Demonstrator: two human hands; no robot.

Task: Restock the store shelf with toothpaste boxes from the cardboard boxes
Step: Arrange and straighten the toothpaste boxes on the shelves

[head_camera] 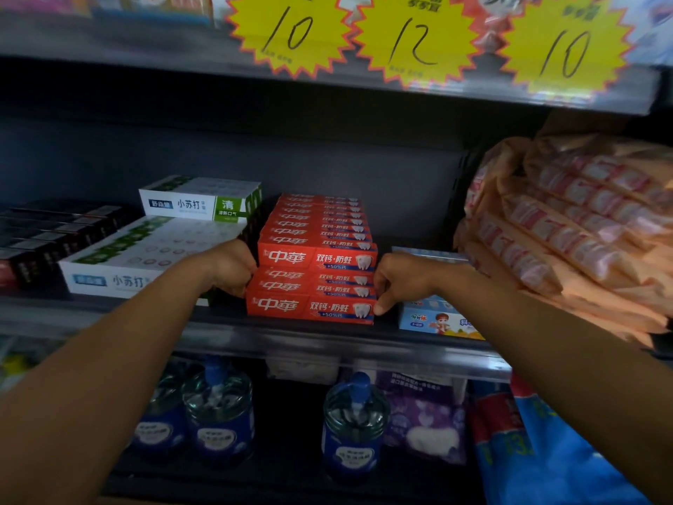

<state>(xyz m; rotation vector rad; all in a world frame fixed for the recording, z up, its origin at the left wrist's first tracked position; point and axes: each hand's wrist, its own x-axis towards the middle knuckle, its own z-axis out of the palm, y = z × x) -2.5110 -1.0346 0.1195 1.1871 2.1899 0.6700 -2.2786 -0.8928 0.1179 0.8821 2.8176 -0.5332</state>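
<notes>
Left hand [233,267] and right hand [397,282], each grip apparently curled on red toothpaste boxes [313,282], on shelf [327,340]

Head view. Two forearms enter from the lower corners of the frame. Both are bare from frame edge to wrist: no sleeve, cuff or glove shows on either. No watch, band or bracelet at either wrist.

Bare left hand [233,267]: no ring or covering on the part that shows; fingers mostly hidden.

Bare right hand [398,282]: knuckles and thumb visible, uncovered, no ring seen. Nails too small and dim to describe. Lighting is low, so fine surface detail is not readable.
</notes>
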